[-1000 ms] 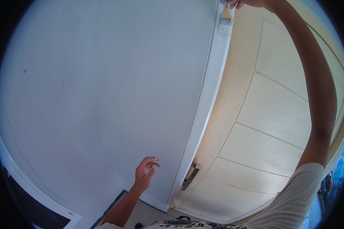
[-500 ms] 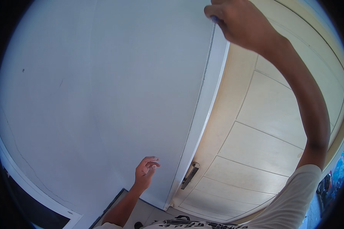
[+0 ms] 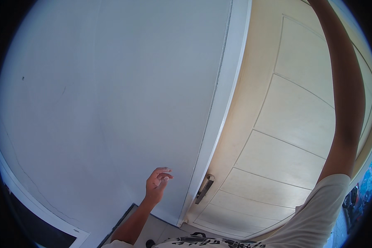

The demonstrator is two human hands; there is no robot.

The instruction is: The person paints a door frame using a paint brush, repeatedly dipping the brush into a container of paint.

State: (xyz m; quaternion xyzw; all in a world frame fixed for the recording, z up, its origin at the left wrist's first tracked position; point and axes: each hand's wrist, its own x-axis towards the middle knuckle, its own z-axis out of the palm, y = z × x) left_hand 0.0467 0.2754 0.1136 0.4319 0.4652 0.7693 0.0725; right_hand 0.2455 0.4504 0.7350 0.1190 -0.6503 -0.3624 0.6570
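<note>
My left hand [image 3: 156, 183] is raised in front of the pale grey-white wall [image 3: 153, 103], low in the view. Its fingers are loosely bent and apart, nothing shows between them, and whitish smears mark the fingertips. My right arm [image 3: 347, 82] stretches up along the right side, and its hand lies beyond the top edge, hidden from view. Between the wall and the cream panelled door [image 3: 293, 107] runs a white door frame [image 3: 229, 78], with a rough dark line along its wall side.
A metal door handle [image 3: 204, 189] sticks out low on the door. At the lower left is a white-framed dark opening [image 3: 41, 219]. Grey floor tiles [image 3: 161, 229] show below, and blurred bluish things [image 3: 367, 177] stand at the far right. Thin cracks run down the wall's left part.
My right hand, which gripped a small blue thing by the top of the door frame, has moved up out of view. My left hand has hardly moved.
</note>
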